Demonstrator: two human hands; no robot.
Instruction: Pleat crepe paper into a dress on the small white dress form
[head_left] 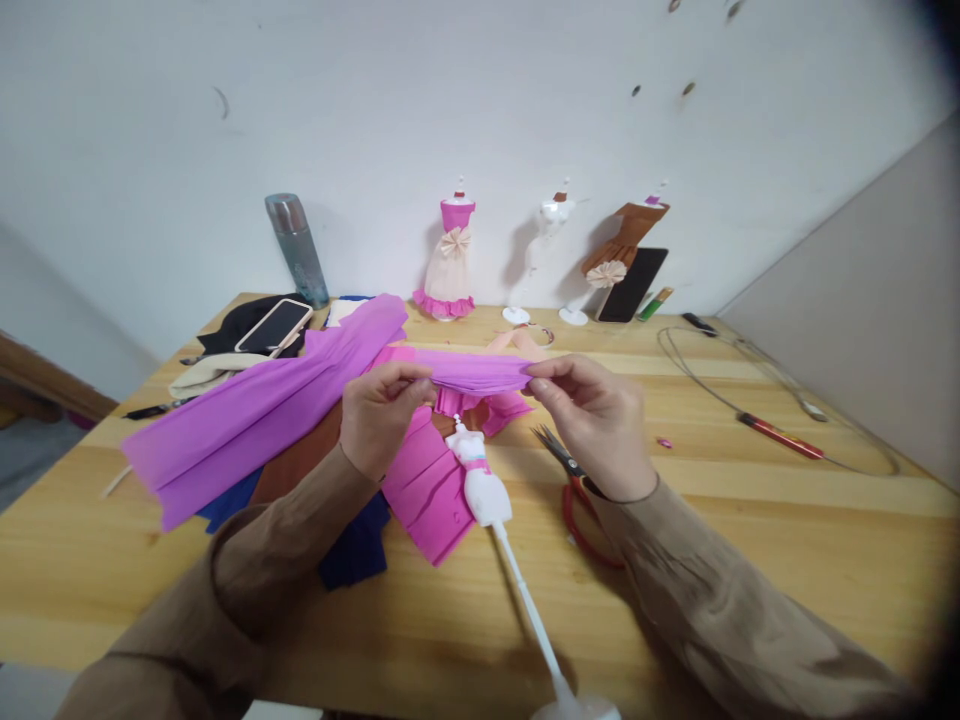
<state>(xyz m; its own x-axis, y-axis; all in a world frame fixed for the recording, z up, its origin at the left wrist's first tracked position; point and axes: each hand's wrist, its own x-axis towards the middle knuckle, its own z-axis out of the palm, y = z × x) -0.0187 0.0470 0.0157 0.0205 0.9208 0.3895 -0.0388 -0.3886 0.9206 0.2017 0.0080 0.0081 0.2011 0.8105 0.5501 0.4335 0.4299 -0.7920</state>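
- Head view: left hand [382,410] and right hand [592,420] each pinch an end of a folded purple crepe paper strip [480,372] above the middle of the wooden table [787,520].
- Just beside the right wrist lie red-handled scissors [574,480].
- 3 miniature dress forms [450,255] and a grey bottle [296,250] stand along the far edge, against a white wall [450,100].

Scissors [564,466] lie right of the mannequin [486,488] on the surface [750,530], paper [255,415] left of it. A bottle [298,250] stands far left, behind a phone [274,326].

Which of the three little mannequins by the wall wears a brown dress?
The rightmost mannequin; the left one wears pink and cream, the middle one is bare white.
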